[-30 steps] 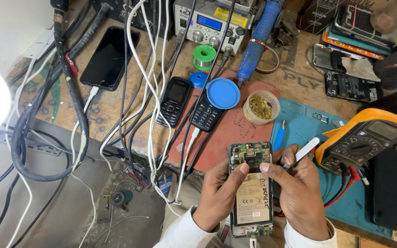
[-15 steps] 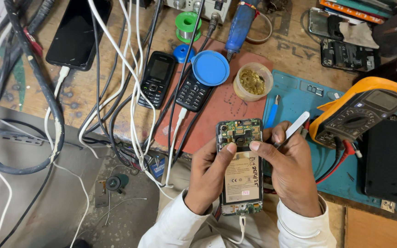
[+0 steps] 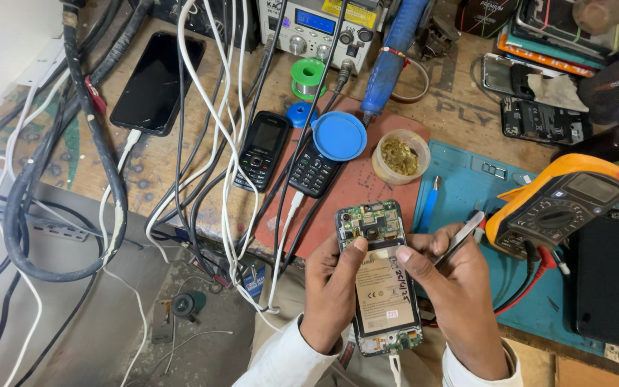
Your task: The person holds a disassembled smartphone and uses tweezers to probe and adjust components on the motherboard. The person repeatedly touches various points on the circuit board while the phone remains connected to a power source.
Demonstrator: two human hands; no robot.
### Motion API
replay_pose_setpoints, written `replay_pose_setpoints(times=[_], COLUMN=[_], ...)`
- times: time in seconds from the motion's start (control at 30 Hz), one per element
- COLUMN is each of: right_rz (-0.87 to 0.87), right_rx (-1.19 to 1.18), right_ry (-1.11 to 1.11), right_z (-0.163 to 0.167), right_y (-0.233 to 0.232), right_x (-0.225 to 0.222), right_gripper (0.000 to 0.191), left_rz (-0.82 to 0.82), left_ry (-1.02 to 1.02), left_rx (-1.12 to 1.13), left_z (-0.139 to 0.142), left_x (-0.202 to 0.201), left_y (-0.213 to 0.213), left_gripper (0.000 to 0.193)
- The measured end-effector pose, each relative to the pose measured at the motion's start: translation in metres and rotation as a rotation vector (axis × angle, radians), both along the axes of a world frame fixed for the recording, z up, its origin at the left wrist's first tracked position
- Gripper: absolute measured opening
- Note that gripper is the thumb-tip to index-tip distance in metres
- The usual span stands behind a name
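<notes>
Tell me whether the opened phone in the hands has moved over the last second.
Cannot tell. The opened phone lies just below the blue round lid and left of the orange multimeter in every picture; only the head camera shifted.

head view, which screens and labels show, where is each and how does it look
Opened smartphone, held in both hands: pale rectangular battery label.
Orange multimeter, right: grey screen.
Black slab smartphone, top left: dark screen.
Two black keypad phones, centre: dark screens.
Grey bench power supply, top: blue display, yellow label.
</notes>
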State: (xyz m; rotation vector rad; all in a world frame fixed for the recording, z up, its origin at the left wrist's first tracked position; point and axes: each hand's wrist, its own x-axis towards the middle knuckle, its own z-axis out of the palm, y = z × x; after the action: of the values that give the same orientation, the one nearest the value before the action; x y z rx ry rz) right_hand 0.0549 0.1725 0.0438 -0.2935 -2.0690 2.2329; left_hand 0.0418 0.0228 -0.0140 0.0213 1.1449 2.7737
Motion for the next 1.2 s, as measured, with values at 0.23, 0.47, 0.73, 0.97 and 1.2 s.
replay_pose_setpoints(times=[0.23,0.47,0.73,0.97,1.2], right_rz=[0.12,0.092,-0.046,-0.115,-0.214], right_rx=[0.151,0.13,0.106,0.267,0.215], right_ry=[-0.266,-0.196,-0.055,0.013,-0.014], right_z=[-0.009,-0.029,-0.032,-0.035,-0.034], right_y=[0.019,0.028,0.017,0.006,-0.023], right_x=[0.03,0.043,0.036,0.032,0.025], right_gripper=[0.041,0.046,0.042,0.041,0.041], left_rz=[0.11,0.094,0.123,0.103,0.088], left_ry=[-0.006,-0.03,0.148,0.255,0.433], left_rx=[-0.009,0.018,-0.373,-0.82,-0.803], left_z=[0.001,0.008,0.041,0.057,0.057], left_x=[-0.003,-0.001,-0.017,-0.035,-0.069], left_y=[-0.005,-0.008,-0.026,-0.042,-0.032], left_gripper=[0.026,0.027,0.079,0.067,0.071])
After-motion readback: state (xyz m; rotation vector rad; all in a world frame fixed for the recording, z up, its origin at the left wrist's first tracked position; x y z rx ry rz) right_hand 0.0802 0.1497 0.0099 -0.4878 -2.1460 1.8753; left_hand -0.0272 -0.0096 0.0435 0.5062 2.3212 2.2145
